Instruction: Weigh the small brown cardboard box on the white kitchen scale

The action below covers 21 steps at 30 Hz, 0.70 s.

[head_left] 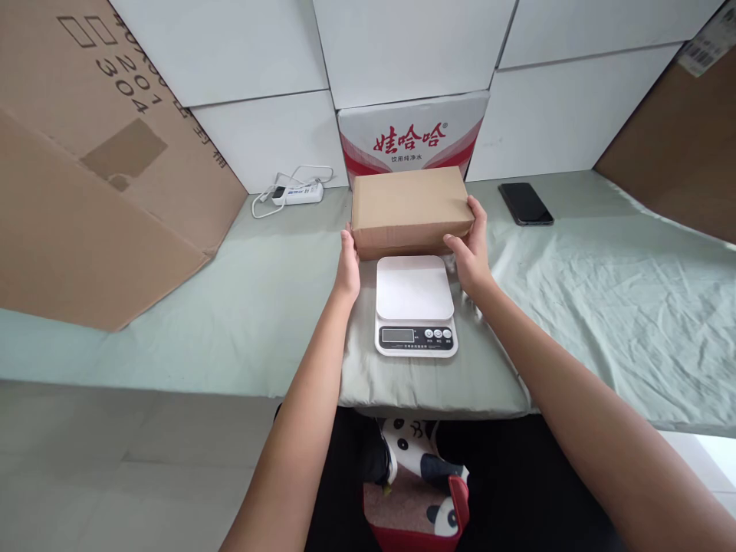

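Note:
A closed brown cardboard box (409, 201) sits between my two hands, just behind a white kitchen scale (415, 287). My left hand (348, 264) presses against the box's left end, thumb up. On the right end, my right hand (472, 244) grips the near corner, its thumb on the front face and its fingers round the side. The scale's platform is bare, and its display and several buttons face me. Whether the box's underside rests on the cloth or is slightly raised, I cannot tell.
Behind the box stands a white-and-red printed carton (411, 138). A white device with a cable (304, 193) lies at the back left, a black phone (525, 203) at the back right. Large cardboard panels (115, 230) flank the green cloth (258, 307). A panda-patterned item (411, 475) is below the table edge.

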### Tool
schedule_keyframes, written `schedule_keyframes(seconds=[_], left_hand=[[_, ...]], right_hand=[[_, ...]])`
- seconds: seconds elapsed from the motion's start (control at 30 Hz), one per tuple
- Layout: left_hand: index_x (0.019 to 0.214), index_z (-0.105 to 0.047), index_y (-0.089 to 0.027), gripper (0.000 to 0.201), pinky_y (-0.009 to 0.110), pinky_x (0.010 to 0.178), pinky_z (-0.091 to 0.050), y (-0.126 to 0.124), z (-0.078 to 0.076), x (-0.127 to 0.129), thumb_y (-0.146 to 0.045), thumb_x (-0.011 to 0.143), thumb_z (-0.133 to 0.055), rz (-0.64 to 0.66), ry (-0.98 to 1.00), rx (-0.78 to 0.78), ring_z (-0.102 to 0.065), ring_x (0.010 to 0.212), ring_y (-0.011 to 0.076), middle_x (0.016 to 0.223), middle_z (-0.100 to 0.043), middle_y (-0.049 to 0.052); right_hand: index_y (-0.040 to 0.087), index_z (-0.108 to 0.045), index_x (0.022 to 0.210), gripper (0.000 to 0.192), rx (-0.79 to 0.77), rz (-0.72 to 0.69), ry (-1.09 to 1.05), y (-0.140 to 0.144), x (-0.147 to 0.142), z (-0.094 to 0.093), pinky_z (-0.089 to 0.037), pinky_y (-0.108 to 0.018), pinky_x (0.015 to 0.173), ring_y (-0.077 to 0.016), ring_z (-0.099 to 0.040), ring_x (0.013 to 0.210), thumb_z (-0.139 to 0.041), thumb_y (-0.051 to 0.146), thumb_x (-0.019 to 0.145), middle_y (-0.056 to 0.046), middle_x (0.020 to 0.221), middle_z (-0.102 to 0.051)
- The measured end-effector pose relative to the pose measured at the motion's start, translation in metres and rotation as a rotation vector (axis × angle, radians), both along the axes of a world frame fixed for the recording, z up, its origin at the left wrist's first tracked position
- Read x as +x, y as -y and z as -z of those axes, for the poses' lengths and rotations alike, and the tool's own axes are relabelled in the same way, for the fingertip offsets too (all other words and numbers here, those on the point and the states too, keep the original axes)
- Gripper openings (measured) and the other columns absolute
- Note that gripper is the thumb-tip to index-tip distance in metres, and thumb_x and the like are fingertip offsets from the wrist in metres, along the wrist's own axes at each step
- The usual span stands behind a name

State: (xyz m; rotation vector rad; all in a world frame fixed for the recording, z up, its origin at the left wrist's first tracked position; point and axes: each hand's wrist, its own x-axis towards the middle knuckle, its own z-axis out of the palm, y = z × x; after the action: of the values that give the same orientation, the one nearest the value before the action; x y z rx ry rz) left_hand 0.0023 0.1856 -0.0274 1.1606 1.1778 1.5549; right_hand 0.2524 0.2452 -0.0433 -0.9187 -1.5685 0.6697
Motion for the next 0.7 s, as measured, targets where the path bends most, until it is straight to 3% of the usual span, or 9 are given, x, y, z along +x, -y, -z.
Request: schedule_keyframes(seconds=[0.17,0.43,0.6,0.7], left_hand=[[0.164,-0.056,-0.036,0.097,0.042,0.142,-0.028,0.002,-0.001,0.002,-0.096,0.096,-0.023,-0.001,0.010,0.011,-0.034,0.174,0.0257,0.181,-0.047,0.005],[0.167,-0.052,-0.035,0.092,0.046,0.144,-0.021,0.007,0.001,-0.003,-0.094,0.099,-0.030,-0.044,-0.039,-0.060,-0.030,0.176,0.0263,0.186,-0.039,0.004],[0.168,-0.052,-0.031,0.096,0.050,0.144,-0.024,0.004,0.006,-0.005,-0.094,0.098,-0.031,-0.065,-0.042,-0.116,-0.032,0.175,0.0296,0.184,-0.043,0.008],[0.161,-0.060,-0.034,0.089,0.051,0.142,-0.029,0.002,0.011,-0.007,-0.093,0.099,-0.033,-0.070,-0.060,-0.068,-0.039,0.172,0.0303,0.179,-0.051,0.007]], right_hand=[[0.036,-0.022,0.172,0.095,0.003,0.001,0.023,-0.002,0.002,0.008,-0.040,-0.068,0.134,-0.0343,-0.047,0.160,-0.064,0.064,0.091,-0.011,0.176,-0.043],[0.041,-0.016,0.173,0.099,-0.039,-0.008,-0.001,-0.007,0.006,0.017,-0.050,-0.071,0.123,-0.0343,-0.061,0.144,-0.064,0.066,0.091,-0.010,0.162,-0.056],[0.043,-0.012,0.175,0.102,-0.059,-0.023,0.017,-0.003,0.008,0.016,-0.055,-0.070,0.117,-0.0342,-0.064,0.139,-0.063,0.071,0.092,-0.011,0.164,-0.055],[0.044,-0.010,0.177,0.105,-0.066,-0.029,0.027,-0.002,0.008,0.016,-0.056,-0.069,0.115,-0.0345,-0.066,0.137,-0.064,0.072,0.091,-0.011,0.166,-0.054]])
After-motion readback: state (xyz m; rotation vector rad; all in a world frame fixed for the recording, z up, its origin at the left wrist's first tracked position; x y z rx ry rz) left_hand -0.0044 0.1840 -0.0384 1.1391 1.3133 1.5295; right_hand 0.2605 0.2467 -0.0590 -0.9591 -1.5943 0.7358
